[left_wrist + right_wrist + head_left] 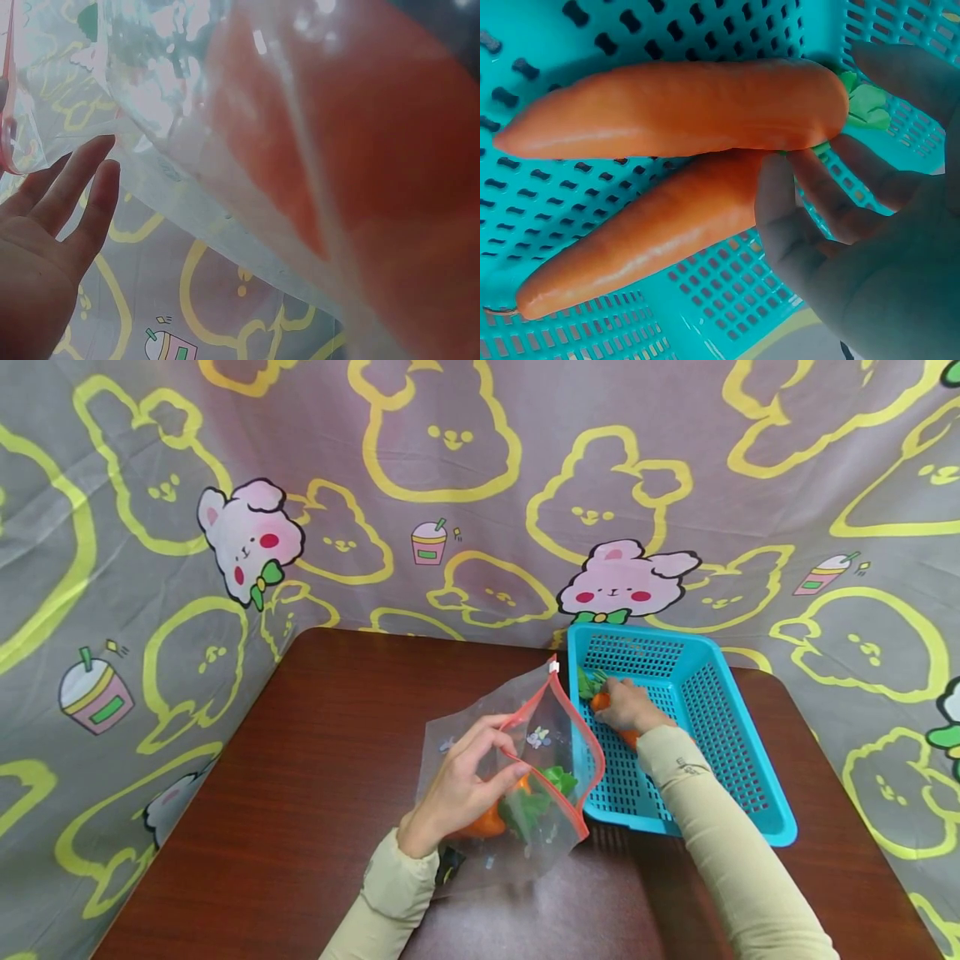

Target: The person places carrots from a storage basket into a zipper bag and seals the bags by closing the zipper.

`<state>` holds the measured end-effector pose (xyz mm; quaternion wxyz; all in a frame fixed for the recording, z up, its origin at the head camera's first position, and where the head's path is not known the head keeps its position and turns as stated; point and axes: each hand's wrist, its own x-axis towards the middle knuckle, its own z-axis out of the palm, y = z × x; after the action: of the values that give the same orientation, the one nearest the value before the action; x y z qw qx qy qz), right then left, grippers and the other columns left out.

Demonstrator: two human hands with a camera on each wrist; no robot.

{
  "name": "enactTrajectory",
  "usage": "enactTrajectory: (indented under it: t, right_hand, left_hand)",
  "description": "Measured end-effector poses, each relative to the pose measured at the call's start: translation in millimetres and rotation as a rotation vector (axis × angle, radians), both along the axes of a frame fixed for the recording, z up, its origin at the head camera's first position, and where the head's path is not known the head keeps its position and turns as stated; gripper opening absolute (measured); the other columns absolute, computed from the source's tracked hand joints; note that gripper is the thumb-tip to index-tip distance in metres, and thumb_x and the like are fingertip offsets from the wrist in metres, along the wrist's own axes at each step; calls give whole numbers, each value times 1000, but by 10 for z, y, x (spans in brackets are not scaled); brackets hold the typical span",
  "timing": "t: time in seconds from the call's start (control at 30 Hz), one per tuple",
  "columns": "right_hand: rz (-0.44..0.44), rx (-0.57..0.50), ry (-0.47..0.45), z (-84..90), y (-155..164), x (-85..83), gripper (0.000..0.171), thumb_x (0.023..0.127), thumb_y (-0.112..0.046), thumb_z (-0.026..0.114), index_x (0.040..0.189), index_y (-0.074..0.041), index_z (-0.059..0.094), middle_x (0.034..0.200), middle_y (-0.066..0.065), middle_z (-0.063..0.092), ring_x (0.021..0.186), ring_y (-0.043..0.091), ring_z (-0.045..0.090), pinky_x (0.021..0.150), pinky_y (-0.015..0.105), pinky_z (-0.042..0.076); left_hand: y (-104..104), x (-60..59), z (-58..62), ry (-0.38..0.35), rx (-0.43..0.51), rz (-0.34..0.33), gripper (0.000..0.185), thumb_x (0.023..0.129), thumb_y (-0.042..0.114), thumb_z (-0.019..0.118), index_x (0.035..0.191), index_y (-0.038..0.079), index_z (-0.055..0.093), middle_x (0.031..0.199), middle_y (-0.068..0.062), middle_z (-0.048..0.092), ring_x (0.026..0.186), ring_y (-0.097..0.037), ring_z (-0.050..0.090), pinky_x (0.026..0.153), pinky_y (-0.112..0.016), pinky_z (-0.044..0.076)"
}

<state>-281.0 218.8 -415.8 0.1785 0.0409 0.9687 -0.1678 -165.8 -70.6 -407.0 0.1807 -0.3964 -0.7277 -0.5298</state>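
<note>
My left hand pinches the rim of a clear zip bag, holding its red-edged mouth apart toward the basket. Inside the bag lie an orange carrot and green leaves, blurred by the plastic. My right hand reaches into a blue plastic basket. There its thumb and fingers grip the leafy end of the lower carrot. Another carrot lies against it, its thick end near the fingers. Green tops show beyond the hand in the head view.
The basket stands at the right of a dark brown wooden table, its left rim close to the bag's mouth. A grey curtain with yellow bear outlines hangs behind and beside the table. A small black item sits by the left wrist.
</note>
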Motion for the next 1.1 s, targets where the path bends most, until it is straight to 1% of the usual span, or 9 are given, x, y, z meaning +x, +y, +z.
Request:
enactTrajectory:
  t: [0.2,0.37,0.5,0.6,0.73,0.87,1.0,1.1]
  right_hand:
    - [13,25,-5,-7,-1,7,52,90,-20,63,132,2,42,124,26,42,108,41,39,81,51,46]
    - [14,27,-8,0,-16,22,54,90,-22,64,134,2,42,125,27,43,109,41,41,83,52,46]
    - [19,18,1,4,-31,34,55,90,-21,64,133,3,41,124,27,45,107,39,47,85,50,47]
    - [25,8,3,2,-38,42,53,90,-21,65,131,3,42,122,27,47,104,37,48,83,47,49]
    - [31,-16,-17,1,-45,52,53,91,-20,65,131,4,40,123,26,47,100,34,48,79,42,49]
    - [16,-50,-61,-16,-43,60,56,93,-18,63,135,5,35,121,24,50,98,33,49,76,39,48]
    - [15,-43,-81,-35,-30,62,56,93,-17,62,134,5,31,112,21,51,95,32,50,74,37,48]
    - [29,-29,-85,-44,-23,63,53,93,-17,61,131,5,32,107,20,51,92,31,51,73,37,47]
  left_hand:
    - [-4,4,2,-7,-4,2,20,91,26,67,95,11,54,126,-11,57,118,-23,58,100,-38,48]
    - [-3,-6,-1,9,3,6,20,92,26,67,94,11,54,125,-11,58,119,-23,58,101,-37,47]
    - [-4,-11,-3,12,11,4,19,89,19,70,94,10,54,125,-11,58,120,-24,57,101,-37,47]
    - [-4,-10,0,10,16,3,20,87,15,72,94,10,54,125,-11,58,121,-25,57,101,-37,47]
    - [-6,-10,3,12,11,11,19,89,21,70,94,10,54,125,-11,58,121,-24,57,101,-37,47]
    - [-9,-6,9,2,5,16,21,91,27,67,94,11,54,125,-10,58,120,-23,57,101,-37,47]
    - [-9,-8,10,1,-1,18,19,89,20,70,93,11,54,125,-10,59,118,-23,58,100,-38,47]
    - [-8,-10,7,7,-2,18,20,86,13,72,93,10,54,125,-11,59,117,-24,59,100,-39,48]
